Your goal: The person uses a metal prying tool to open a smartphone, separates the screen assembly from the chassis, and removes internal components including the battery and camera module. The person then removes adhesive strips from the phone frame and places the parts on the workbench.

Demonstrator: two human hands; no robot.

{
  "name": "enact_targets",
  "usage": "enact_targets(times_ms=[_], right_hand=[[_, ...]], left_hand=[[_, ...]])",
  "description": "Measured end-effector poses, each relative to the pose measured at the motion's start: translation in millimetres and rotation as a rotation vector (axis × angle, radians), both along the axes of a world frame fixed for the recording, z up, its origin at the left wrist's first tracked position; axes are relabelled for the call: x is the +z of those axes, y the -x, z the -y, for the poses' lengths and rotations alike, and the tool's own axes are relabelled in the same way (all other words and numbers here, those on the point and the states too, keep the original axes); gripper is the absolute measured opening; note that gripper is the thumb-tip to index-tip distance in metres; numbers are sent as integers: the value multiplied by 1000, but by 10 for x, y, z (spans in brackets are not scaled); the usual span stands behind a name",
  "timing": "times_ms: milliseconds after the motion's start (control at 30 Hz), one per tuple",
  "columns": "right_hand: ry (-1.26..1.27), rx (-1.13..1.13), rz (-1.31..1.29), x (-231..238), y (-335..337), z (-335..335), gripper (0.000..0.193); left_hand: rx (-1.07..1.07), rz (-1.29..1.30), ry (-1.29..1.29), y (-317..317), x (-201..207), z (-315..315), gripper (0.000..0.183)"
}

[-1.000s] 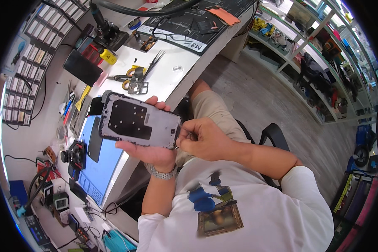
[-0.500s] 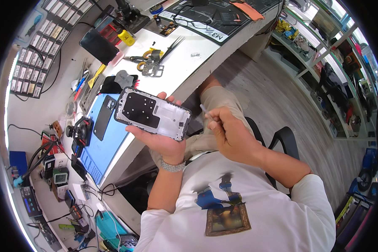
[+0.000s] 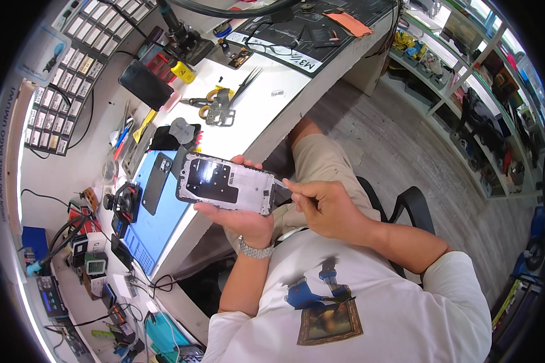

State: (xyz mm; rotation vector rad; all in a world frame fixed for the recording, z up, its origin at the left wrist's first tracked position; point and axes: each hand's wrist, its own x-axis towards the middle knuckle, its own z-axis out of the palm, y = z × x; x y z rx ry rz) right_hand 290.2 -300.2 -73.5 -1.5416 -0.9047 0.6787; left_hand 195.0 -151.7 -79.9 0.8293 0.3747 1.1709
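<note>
Best to keep the phone shell (image 3: 227, 183) steady at the picture's centre and work gently at its right end. Cradled in the left hand (image 3: 245, 227) with half-curled fingers; at right, pinching a slim pale tool (image 3: 284, 184) between closed fingertips of the right hand (image 3: 330, 209), hard to tell whether touching. Just right of a blue mat (image 3: 170, 207).

White tabletop (image 3: 257, 115) is carrying a blue mat (image 3: 161, 227), tweezers (image 3: 246, 85) lying beyond it, black mat (image 3: 372, 13) spreading at the far end
</note>
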Motion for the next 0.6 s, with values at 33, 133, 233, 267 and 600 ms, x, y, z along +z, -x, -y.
enact_targets(times_ms=[33,133,233,267,600], right_hand=[[-7,-46,49,18,-45,-29,41],[37,-153,-81,109,-296,-35,42],[-50,-167,-38,181,-333,-15,41],[-112,-163,22,191,-294,-1,41],[-151,-13,243,119,-137,15,33]], left_hand=[[-3,5,32,10,-2,6,93],[-38,37,54,71,-3,42,91],[-24,2,55,91,8,43,91],[-25,1,68,85,17,39,91],[-10,-54,61,-8,30,108,96]])
